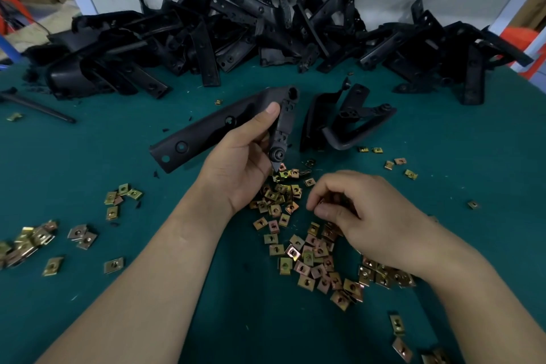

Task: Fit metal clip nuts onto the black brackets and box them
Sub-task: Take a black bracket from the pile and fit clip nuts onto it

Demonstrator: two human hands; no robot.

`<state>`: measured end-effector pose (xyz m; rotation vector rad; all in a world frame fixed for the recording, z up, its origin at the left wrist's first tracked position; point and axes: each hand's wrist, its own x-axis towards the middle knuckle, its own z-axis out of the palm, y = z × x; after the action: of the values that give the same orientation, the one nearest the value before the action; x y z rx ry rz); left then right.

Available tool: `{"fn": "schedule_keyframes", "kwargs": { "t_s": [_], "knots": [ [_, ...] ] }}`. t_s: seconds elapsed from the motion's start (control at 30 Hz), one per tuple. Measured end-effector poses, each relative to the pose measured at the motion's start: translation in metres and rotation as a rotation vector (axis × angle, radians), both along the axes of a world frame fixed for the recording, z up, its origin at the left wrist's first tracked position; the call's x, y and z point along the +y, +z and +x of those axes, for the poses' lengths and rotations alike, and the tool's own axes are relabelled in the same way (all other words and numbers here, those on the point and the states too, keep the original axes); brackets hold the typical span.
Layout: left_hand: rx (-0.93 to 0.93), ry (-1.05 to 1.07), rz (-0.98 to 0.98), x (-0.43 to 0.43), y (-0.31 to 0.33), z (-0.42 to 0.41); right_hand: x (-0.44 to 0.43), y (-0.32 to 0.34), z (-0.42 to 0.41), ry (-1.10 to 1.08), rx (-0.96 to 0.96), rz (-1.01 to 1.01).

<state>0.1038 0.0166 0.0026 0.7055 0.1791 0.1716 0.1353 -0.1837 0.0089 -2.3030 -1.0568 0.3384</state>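
Observation:
My left hand (239, 165) grips a long black bracket (206, 130) above the green table, thumb on its upper face, the bracket's hinged arm hanging down past my fingers. My right hand (351, 213) hovers low over a heap of brass-coloured clip nuts (298, 233), fingers curled and pinching at a clip nut that is mostly hidden between thumb and fingertips. A second black bracket (345, 118) lies on the table just right of the held one.
A big pile of black brackets (251, 35) runs along the back of the green table (88, 156). Smaller groups of clip nuts (29, 239) lie at the left and loose ones at the right (399, 167). A black rod (38, 106) lies at the far left.

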Motion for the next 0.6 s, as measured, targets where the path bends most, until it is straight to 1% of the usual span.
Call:
{"fn": "schedule_keyframes", "kwargs": {
  "t_s": [0.23, 0.37, 0.47, 0.6],
  "knots": [
    [0.001, -0.011, -0.013, 0.0009, -0.0012, 0.0008, 0.0032, 0.0025, -0.0032, -0.053, 0.111, 0.202],
    [-0.007, -0.013, -0.022, 0.0008, -0.0005, 0.0004, 0.0063, 0.0008, -0.0021, -0.12, 0.136, 0.34],
    [-0.014, -0.025, -0.017, 0.0014, -0.0009, 0.0004, 0.0083, 0.0011, -0.001, -0.159, 0.243, 0.451],
    [-0.024, -0.042, -0.016, 0.0026, -0.002, 0.0003, 0.0093, 0.0018, -0.0002, -0.203, 0.435, 0.58]
  ]
}}
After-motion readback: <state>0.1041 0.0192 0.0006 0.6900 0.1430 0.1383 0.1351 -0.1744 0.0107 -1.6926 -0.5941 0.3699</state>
